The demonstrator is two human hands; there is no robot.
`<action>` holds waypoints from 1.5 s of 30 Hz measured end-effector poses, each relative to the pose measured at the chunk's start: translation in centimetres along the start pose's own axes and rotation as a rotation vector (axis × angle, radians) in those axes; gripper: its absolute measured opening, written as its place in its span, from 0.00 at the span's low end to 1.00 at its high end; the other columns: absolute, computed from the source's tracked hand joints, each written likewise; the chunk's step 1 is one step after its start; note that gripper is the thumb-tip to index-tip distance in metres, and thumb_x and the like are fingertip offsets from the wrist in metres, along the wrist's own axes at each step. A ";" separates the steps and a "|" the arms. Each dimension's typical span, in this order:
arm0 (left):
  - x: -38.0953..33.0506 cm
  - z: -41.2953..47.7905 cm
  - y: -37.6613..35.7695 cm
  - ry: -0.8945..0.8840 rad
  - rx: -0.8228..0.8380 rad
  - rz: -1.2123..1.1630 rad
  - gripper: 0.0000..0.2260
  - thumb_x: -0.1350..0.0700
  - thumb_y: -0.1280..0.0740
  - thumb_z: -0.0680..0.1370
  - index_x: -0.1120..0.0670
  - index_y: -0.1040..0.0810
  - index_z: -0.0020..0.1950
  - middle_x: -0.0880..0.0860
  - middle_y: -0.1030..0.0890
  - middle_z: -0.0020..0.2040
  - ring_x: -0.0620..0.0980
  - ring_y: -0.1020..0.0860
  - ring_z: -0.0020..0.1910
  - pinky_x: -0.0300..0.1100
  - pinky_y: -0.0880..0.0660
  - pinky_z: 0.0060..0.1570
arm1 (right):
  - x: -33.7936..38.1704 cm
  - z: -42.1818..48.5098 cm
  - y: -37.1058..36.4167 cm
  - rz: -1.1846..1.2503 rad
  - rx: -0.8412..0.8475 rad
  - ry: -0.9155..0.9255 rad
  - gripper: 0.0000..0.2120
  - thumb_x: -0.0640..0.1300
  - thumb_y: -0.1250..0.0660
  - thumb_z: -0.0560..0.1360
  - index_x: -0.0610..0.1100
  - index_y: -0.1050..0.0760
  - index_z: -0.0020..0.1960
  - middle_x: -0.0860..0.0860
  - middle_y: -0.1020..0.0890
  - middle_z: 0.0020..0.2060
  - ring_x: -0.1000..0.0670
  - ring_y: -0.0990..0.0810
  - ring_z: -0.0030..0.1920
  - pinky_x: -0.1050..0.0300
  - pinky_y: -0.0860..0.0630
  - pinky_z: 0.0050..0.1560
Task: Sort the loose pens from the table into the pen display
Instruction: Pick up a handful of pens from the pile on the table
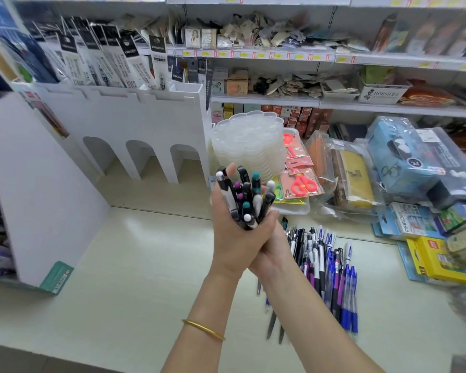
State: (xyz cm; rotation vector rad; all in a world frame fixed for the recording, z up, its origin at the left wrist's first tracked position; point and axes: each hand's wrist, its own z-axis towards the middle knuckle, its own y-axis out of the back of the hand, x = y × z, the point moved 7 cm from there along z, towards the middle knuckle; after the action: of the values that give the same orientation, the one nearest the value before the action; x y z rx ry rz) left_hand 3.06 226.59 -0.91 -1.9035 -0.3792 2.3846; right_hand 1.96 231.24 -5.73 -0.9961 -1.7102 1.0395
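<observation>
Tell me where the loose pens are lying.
The loose pens lie on the table right of centre in the head view, beside the right hand, in front of the scissors packs.

Worn on the head, a single wide-angle view. Looks forward and down across the table (135,265), bending straight edges toward the frame borders. Sits close to the work: catches both forearms (199,319) running up from 6 and 5 o'clock, with the left hand (226,230) and right hand (273,243) meeting at dead centre, near the lens, clasped round a bundle of pens (246,196). Faces the shelves (334,60) at 12 o'clock, farther off. Takes in the white pen display (145,122) from 9 to 11 o'clock, loose pens (331,267) lying on the table at 4 o'clock, and packaged goods (414,162) at 2 to 3 o'clock. Blurs toward the right edge.
</observation>
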 end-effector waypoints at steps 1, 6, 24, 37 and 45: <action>0.4 0.0 0.1 0.031 -0.014 0.005 0.32 0.69 0.28 0.66 0.53 0.32 0.67 0.54 0.23 0.63 0.50 0.22 0.62 0.43 0.24 0.61 | -0.1 -0.1 -0.3 0.017 0.016 0.001 0.13 0.44 0.28 0.68 0.38 0.16 0.49 0.42 0.16 0.50 0.47 0.16 0.49 0.53 0.21 0.54; 1.4 -0.2 0.3 0.113 -0.030 0.065 0.21 0.70 0.25 0.68 0.61 0.26 0.59 0.52 0.16 0.47 0.43 0.17 0.48 0.33 0.23 0.47 | -0.3 -0.2 0.4 0.057 -0.016 0.028 0.19 0.44 0.25 0.64 0.39 0.18 0.54 0.43 0.16 0.49 0.47 0.15 0.46 0.52 0.17 0.45; 2.0 -0.8 1.4 0.308 -0.105 -0.158 0.08 0.61 0.31 0.71 0.61 0.29 0.45 0.55 0.26 0.29 0.51 0.27 0.26 0.42 0.27 0.29 | 1.2 -4.2 4.4 -0.598 -0.314 -0.121 0.20 0.51 0.48 0.83 0.40 0.21 0.53 0.43 0.16 0.48 0.45 0.16 0.44 0.49 0.20 0.43; 2.4 -7.5 7.6 0.569 -0.212 -0.428 0.10 0.59 0.34 0.70 0.61 0.22 0.48 0.54 0.23 0.32 0.49 0.24 0.29 0.39 0.25 0.29 | -2.0 -5.0 3.0 -0.709 -0.195 -0.168 0.14 0.43 0.44 0.82 0.34 0.25 0.55 0.37 0.19 0.45 0.46 0.17 0.35 0.55 0.21 0.36; -0.9 -7.5 14.1 0.561 -0.275 -0.556 0.09 0.57 0.34 0.69 0.56 0.15 0.33 0.53 0.23 0.33 0.47 0.25 0.29 0.38 0.26 0.30 | -7.0 -3.4 -4.6 -1.183 0.041 -0.048 0.08 0.41 0.38 0.78 0.40 0.22 0.52 0.47 0.22 0.38 0.53 0.28 0.29 0.61 0.32 0.30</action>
State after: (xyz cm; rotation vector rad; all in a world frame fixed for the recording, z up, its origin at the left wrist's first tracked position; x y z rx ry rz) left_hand 11.94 213.92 -4.83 -2.1007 -1.0509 1.4452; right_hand 6.42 224.05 -2.46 0.1603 -1.8541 0.2916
